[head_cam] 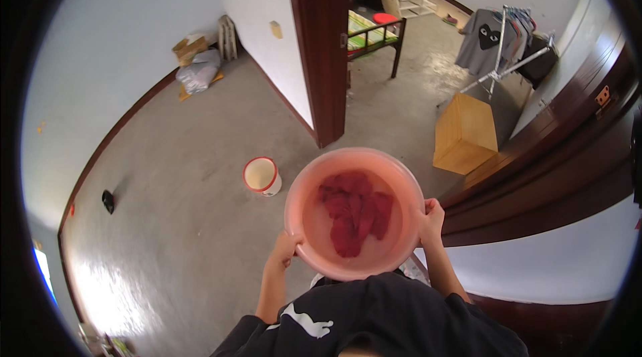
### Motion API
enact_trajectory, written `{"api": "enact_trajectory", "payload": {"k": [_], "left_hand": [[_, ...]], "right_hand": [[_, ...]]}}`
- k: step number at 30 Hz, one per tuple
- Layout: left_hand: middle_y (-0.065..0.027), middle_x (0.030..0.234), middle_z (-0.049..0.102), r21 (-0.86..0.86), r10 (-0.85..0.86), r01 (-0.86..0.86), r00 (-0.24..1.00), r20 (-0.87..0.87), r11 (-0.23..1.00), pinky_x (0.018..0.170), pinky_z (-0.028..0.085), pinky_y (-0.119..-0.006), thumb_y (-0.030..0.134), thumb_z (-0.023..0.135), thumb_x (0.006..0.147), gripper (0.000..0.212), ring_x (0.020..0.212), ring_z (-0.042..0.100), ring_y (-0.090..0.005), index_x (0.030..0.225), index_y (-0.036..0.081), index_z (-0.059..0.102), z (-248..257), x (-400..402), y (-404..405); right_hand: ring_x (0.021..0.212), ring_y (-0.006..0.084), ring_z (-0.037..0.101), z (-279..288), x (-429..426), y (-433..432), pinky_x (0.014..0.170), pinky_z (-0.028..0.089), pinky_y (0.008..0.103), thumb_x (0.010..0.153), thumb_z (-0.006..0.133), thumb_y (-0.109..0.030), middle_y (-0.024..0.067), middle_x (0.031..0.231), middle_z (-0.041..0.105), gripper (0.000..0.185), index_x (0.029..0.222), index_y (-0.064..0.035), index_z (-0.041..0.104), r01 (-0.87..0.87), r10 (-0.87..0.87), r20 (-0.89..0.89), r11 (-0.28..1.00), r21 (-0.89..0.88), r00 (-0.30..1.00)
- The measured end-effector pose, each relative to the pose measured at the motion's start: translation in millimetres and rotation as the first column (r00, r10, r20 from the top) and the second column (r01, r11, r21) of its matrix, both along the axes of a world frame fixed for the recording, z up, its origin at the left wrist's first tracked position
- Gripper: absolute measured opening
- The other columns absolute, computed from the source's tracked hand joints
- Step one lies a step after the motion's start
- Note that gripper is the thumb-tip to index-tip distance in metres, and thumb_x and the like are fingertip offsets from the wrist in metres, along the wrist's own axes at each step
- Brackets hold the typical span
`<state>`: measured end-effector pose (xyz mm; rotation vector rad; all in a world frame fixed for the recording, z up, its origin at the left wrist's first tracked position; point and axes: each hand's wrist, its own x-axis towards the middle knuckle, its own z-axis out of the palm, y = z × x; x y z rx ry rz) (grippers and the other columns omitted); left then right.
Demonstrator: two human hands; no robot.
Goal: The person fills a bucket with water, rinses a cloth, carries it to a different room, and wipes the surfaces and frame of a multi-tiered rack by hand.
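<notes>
A round pink plastic basin (295, 206) is held up in front of my body. My left hand (287, 248) grips its rim on the near left side, and my right hand (431, 219) grips the rim at the right. Inside the basin, a dark red cloth or garment (353, 211) lies bunched up in water. Only the thumbs show over the rim; the other fingers are partly hidden beneath it. On the floor just left of the basin stands a white bucket (271, 187) with a red rim.
A dark wooden door frame (321, 81) rises ahead, with an open door (531, 191) at the right. Through the doorway are a wooden box (464, 136), a clothes rack (496, 51) with hanging shirts and a bed (371, 38). Bags (199, 71) and cardboard lie along the left wall.
</notes>
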<state>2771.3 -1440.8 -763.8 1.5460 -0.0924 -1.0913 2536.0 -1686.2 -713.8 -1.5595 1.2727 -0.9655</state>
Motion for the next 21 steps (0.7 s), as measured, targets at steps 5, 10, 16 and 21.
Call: {"api": "enact_trajectory", "payload": {"k": [5, 10, 16, 21], "left_hand": [[-0.0072, 0.065, 0.055, -0.064, -0.155, 0.157, 0.987, 0.038, 0.986, 0.044, 0.046, -0.03, 0.014, 0.056, 0.061, 0.028, 0.05, 0.054, -0.0174, 0.083, -0.005, 0.058, 21, 64, -108], [-0.0075, 0.067, 0.055, 0.003, -0.27, 0.27, 0.96, 0.075, 0.963, 0.046, 0.047, -0.03, 0.01, 0.056, 0.061, 0.027, 0.053, 0.054, -0.0175, 0.082, -0.006, 0.058, 12, 113, -214], [-0.0096, 0.073, 0.058, 0.063, -0.248, 0.246, 0.968, 0.038, 0.967, 0.047, 0.049, -0.031, 0.006, 0.055, 0.062, 0.03, 0.057, 0.057, -0.0187, 0.089, -0.008, 0.058, 39, 139, -334], [-0.0095, 0.073, 0.057, 0.06, -0.265, 0.263, 0.964, 0.031, 0.963, 0.048, 0.048, -0.031, 0.007, 0.056, 0.062, 0.029, 0.056, 0.056, -0.018, 0.088, -0.006, 0.058, 45, 167, -447]], "right_hand": [[0.06, 0.0083, 0.053, 14, 24, -60, 0.057, 0.044, 0.0222, 0.066, 0.056, 0.0, 0.0059, 0.068, 0.059, 0.015, 0.08, 0.0042, 0.052, 0.139, -0.139, 0.052, 0.99, -0.003, 0.989], [0.061, 0.0095, 0.055, 8, 53, -154, 0.058, 0.045, 0.0227, 0.065, 0.055, 0.0, 0.0064, 0.069, 0.059, 0.015, 0.08, 0.004, 0.052, 0.204, -0.207, 0.128, 0.978, 0.037, 0.97], [0.06, 0.0105, 0.055, 4, 91, -281, 0.057, 0.045, 0.0231, 0.064, 0.054, 0.002, 0.0068, 0.069, 0.059, 0.016, 0.08, 0.0033, 0.052, 0.18, -0.19, 0.14, 0.98, 0.078, 0.972], [0.061, 0.0095, 0.055, 19, 115, -387, 0.056, 0.044, 0.0224, 0.065, 0.053, 0.002, 0.0061, 0.07, 0.059, 0.016, 0.08, 0.0028, 0.051, 0.183, -0.202, 0.174, 0.976, 0.116, 0.964]]}}
